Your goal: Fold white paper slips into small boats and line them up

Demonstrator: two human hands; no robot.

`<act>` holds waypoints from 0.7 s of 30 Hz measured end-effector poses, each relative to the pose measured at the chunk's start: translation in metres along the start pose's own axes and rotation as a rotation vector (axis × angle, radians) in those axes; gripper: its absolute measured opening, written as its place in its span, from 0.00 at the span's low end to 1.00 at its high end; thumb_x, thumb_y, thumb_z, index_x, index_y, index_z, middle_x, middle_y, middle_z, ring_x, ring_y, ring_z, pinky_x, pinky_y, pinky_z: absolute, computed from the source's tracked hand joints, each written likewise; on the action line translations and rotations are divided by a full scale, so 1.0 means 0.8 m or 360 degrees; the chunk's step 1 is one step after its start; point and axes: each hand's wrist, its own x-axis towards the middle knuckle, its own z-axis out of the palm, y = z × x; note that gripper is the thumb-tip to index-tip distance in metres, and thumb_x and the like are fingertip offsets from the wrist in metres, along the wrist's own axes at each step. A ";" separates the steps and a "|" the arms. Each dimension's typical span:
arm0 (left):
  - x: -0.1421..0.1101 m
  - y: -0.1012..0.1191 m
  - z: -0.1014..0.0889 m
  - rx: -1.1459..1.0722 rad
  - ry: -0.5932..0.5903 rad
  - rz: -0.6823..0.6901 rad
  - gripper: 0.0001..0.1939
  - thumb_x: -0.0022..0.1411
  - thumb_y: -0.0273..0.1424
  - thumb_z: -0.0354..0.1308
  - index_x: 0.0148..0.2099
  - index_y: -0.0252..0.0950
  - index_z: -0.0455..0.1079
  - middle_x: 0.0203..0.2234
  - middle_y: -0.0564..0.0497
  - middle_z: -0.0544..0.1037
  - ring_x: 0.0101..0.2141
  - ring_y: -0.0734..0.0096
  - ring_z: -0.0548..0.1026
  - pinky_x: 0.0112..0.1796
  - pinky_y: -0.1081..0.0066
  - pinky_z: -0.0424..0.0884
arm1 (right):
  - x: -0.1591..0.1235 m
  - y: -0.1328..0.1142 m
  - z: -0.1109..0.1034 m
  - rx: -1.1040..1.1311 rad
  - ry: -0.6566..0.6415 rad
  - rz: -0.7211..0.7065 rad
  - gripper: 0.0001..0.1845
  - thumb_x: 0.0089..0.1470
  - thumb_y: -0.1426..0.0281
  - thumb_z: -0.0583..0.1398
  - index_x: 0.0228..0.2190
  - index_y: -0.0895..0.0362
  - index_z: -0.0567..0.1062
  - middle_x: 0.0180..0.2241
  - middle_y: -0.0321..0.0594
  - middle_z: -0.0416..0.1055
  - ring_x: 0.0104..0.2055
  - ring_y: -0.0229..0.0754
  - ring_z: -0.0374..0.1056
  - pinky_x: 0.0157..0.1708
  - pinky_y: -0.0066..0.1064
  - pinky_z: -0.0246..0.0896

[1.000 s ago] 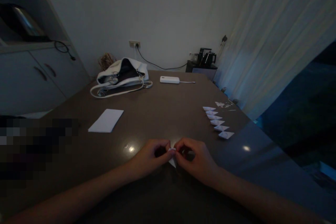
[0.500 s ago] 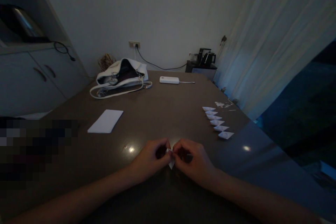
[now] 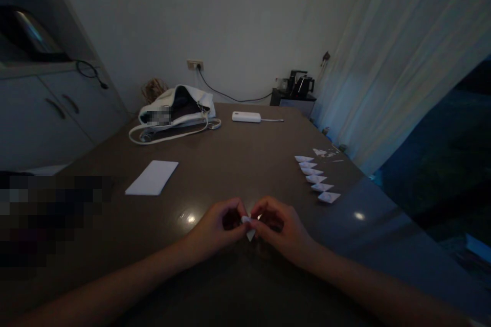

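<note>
A small piece of folded white paper (image 3: 250,235) is pinched between my two hands, low in the middle of the view. My left hand (image 3: 218,226) grips its left side with thumb and forefinger. From the right, my right hand (image 3: 283,229) pinches it too, fingertips close to those of the left. Most of the paper is covered by my fingers; a pointed tip shows below them. To the right stands a slanting row of several small folded paper boats (image 3: 316,179). A stack of white paper (image 3: 152,178) lies to the left.
Torn paper scraps (image 3: 325,153) lie beyond the boats. Farther back on the brown table (image 3: 245,158) are a white handbag (image 3: 195,94) and a white power bank (image 3: 246,117) with a short cable. A black kettle (image 3: 306,85) stands in the far corner, beside a pale curtain (image 3: 368,71).
My fingers have shifted slightly on the folded paper, and its pointed tip shows less below them. Both hands stay together in nearly the same place. The boats and paper stack rest as before.
</note>
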 end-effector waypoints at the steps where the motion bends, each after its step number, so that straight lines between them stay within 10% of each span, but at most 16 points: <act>1: 0.000 0.000 0.000 0.0001 0.0004 -0.0011 0.10 0.55 0.34 0.60 0.31 0.34 0.63 0.22 0.57 0.67 0.23 0.77 0.64 0.24 0.77 0.59 | 0.000 0.001 0.000 0.0097 -0.0004 0.0043 0.11 0.55 0.63 0.59 0.35 0.57 0.69 0.27 0.35 0.69 0.25 0.34 0.67 0.23 0.23 0.62; 21: -0.002 -0.003 -0.002 -0.0095 -0.0051 -0.0070 0.15 0.48 0.32 0.68 0.30 0.33 0.64 0.22 0.57 0.69 0.24 0.78 0.65 0.24 0.77 0.60 | 0.005 -0.004 -0.004 0.0144 -0.0214 0.0120 0.14 0.51 0.60 0.63 0.26 0.59 0.75 0.24 0.36 0.72 0.26 0.34 0.68 0.27 0.25 0.62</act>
